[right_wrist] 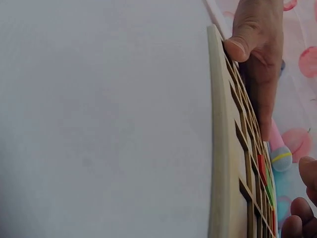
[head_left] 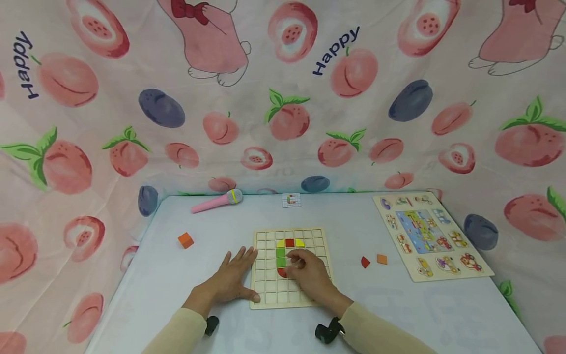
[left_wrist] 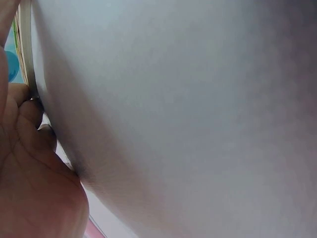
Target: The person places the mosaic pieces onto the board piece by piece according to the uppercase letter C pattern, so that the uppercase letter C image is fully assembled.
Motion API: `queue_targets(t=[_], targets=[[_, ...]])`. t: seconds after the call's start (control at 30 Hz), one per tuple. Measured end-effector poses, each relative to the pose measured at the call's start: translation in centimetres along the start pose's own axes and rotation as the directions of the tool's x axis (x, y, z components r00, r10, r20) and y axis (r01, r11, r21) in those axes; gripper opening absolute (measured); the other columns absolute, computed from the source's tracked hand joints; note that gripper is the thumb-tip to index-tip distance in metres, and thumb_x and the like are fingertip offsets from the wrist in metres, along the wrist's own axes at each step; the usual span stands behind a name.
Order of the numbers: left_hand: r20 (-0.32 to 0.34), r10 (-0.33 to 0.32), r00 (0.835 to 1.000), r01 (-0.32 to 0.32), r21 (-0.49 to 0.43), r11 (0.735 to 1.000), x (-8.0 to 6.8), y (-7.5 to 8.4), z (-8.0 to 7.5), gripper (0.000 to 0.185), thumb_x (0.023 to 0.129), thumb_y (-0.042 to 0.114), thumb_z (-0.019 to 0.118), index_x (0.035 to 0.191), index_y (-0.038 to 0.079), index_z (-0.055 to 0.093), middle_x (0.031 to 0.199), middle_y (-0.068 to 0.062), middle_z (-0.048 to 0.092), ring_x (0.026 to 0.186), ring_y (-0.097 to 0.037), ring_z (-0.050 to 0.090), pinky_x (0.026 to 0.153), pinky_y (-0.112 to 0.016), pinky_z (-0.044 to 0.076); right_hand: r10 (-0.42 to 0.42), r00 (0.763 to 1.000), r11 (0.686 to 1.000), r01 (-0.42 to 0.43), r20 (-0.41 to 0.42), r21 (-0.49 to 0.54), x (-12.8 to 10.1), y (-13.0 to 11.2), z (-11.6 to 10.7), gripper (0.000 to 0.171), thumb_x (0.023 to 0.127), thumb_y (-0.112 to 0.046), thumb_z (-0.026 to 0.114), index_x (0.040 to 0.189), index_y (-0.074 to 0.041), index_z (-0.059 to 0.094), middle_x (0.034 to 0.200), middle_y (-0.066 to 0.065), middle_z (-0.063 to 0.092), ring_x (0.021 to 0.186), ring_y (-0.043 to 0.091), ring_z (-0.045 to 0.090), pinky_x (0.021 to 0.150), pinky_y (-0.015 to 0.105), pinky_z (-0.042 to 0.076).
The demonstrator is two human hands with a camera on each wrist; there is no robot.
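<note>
My left hand (head_left: 232,279) lies spread at the left side of the wooden grid board (head_left: 266,299), fingertips at its edge and thumb on the near left corner. Bent fingers of my right hand (head_left: 313,276) hover over the middle of the board, thumb beside a rounded red piece (head_left: 281,272). In the right wrist view, a gap shows between that thumb and the fingers. Above the red piece sit green squares (head_left: 280,257); a red square (head_left: 289,243) lies between two yellow pieces (head_left: 299,243) on the upper row. The right hand hides some grid cells.
To the right lie a loose red wedge (head_left: 365,262) and an orange square (head_left: 382,259). An orange block (head_left: 185,240) is at left. Farther back are a pink toy microphone (head_left: 216,201), a small pattern card (head_left: 291,200) and a picture puzzle board (head_left: 409,265).
</note>
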State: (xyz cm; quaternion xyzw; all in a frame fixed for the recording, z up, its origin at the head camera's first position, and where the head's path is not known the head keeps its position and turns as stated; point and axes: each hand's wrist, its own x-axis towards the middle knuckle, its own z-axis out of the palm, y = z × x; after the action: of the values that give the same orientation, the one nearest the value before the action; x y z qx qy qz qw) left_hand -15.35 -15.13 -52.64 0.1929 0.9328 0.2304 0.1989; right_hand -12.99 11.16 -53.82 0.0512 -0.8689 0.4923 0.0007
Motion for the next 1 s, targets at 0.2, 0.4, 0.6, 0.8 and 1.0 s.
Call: queue_targets(t=[0.2,0.4,0.6,0.8,1.0], targets=[[0.002,-0.006,1.0,0.006,0.002,1.0,0.1,0.0,0.0,0.132,0.067,0.06,0.093,0.169,0.013,0.025,0.178,-0.006,0.019,0.166,-0.029,0.005,0.135,-0.056,-0.004,0.078,0.995,0.997,-0.076,-0.067,0.031,0.0,0.7,-2.3,0.031,0.095,-0.015,0.078,0.125,-0.014,0.072,0.103,-0.004,0.065,0.092,0.016,0.056,0.072,0.02,0.051],[0.0,-0.007,1.0,0.007,0.002,1.0,0.1,-0.2,0.1,0.131,0.067,0.06,0.093,0.169,0.014,0.026,0.177,-0.005,0.02,0.166,-0.029,0.006,0.135,-0.056,-0.003,0.131,0.981,0.991,-0.135,-0.141,-0.02,0.4,2.1,-6.1,0.035,0.095,-0.017,0.078,0.128,-0.011,0.07,0.109,0.002,0.066,0.095,0.018,0.055,0.073,0.023,0.048],[0.008,-0.003,1.0,0.003,-0.003,1.0,0.1,-0.3,0.1,0.131,0.068,0.06,0.093,0.169,0.014,0.024,0.178,-0.004,0.019,0.166,-0.028,0.005,0.135,-0.056,-0.003,0.082,0.979,0.987,-0.105,-0.186,-0.121,0.1,4.5,-10.4,0.036,0.096,-0.015,0.076,0.131,-0.009,0.07,0.116,0.008,0.069,0.099,0.02,0.056,0.077,0.026,0.046],[0.012,-0.003,1.0,0.003,0.0,1.0,0.0,-0.1,0.0,0.131,0.068,0.061,0.092,0.17,0.015,0.023,0.178,-0.005,0.018,0.166,-0.028,0.004,0.135,-0.056,-0.004,0.087,0.982,0.976,-0.117,-0.168,-0.181,-0.6,7.3,-14.7,0.037,0.098,-0.015,0.074,0.135,-0.008,0.068,0.123,0.013,0.067,0.105,0.023,0.056,0.079,0.026,0.05],[0.015,-0.004,1.0,0.004,-0.001,1.0,0.0,-0.1,0.0,0.131,0.068,0.061,0.092,0.17,0.014,0.023,0.178,-0.005,0.018,0.166,-0.028,0.004,0.135,-0.056,-0.005,0.127,0.987,0.966,-0.146,-0.101,-0.212,-1.9,9.2,-19.1,0.046,0.098,-0.02,0.076,0.141,-0.006,0.064,0.134,0.02,0.063,0.116,0.032,0.054,0.091,0.039,0.049]])
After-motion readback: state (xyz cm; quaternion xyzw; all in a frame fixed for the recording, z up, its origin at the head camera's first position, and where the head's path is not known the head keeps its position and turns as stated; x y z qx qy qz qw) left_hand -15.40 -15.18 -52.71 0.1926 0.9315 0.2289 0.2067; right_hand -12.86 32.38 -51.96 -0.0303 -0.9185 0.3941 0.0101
